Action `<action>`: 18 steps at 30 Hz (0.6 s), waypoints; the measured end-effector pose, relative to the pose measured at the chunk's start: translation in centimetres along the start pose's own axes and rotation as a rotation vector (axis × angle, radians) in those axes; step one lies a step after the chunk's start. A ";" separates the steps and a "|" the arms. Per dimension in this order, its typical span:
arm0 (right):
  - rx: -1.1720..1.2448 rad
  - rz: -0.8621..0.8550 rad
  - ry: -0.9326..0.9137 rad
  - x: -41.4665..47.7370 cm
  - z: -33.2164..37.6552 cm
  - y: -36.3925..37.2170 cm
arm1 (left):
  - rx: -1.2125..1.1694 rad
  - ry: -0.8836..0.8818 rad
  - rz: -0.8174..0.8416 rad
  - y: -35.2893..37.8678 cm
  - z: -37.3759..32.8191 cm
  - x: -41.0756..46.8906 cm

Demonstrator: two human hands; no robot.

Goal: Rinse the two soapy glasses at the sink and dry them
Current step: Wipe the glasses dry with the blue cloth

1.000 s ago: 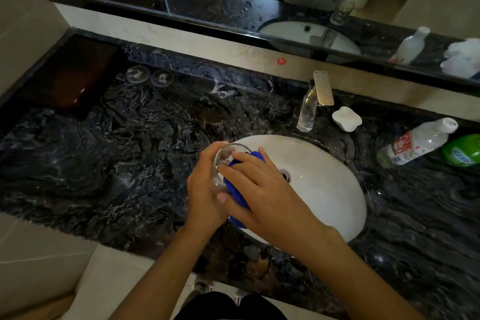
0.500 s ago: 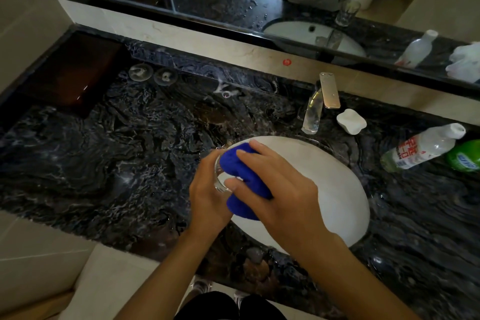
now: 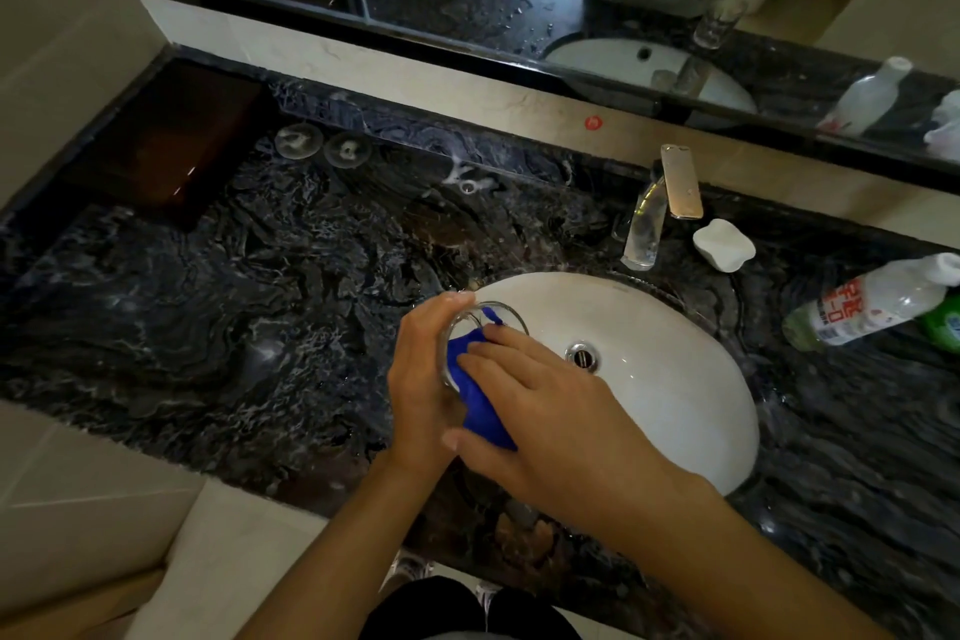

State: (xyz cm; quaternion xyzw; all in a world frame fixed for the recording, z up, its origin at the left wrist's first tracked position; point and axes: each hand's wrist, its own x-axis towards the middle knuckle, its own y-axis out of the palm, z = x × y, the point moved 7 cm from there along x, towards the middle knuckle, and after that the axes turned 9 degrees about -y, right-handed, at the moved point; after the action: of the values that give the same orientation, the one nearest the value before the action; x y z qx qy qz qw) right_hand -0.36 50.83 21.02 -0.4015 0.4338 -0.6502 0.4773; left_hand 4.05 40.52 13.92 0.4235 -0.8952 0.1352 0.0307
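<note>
since half a second ago the blue cloth (image 3: 480, 410) has gone from bunched over the rim to pushed down inside the glass (image 3: 470, 335). left hand (image 3: 423, 379) wraps the glass from outside, right hand (image 3: 545, 410) pinches the cloth with fingers reaching into the mouth. glass sits tilted over the near-left edge of the sink (image 3: 675, 379). looks like drying is underway on this one. second glass only shows in the mirror (image 3: 719, 23), so can't say if it's done. beyond the grip: faucet (image 3: 657, 208), wet dark marble counter (image 3: 234, 301), bottle (image 3: 872, 301) off right.
</note>
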 end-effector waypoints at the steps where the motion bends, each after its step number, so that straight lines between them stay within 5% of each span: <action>1: 0.033 0.037 0.011 0.2 -0.2 0.2 | -0.007 0.064 0.016 0.1 -0.3 -0.2; 8: 0.060 -0.153 0.005 0.0 -0.1 0.8 | -0.047 0.077 0.138 0.4 0.2 0.1; 13: 0.000 -0.299 -0.110 -1.1 -1.0 -0.7 | 0.020 0.091 0.474 0.1 -0.4 0.9; 15: -0.020 -0.315 -0.159 -1.5 -1.6 -1.3 | -0.183 -0.160 0.617 -0.6 0.7 0.7; 18: -0.044 -0.285 -0.251 -1.7 -2.2 -1.6 | -0.726 -0.805 0.653 -0.3 2.8 0.2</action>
State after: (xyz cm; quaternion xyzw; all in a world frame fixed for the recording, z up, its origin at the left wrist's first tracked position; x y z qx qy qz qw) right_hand -2.52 53.11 21.69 -0.5472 0.3237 -0.6463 0.4219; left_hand 4.25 39.44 11.33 0.1088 -0.9086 -0.3446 -0.2094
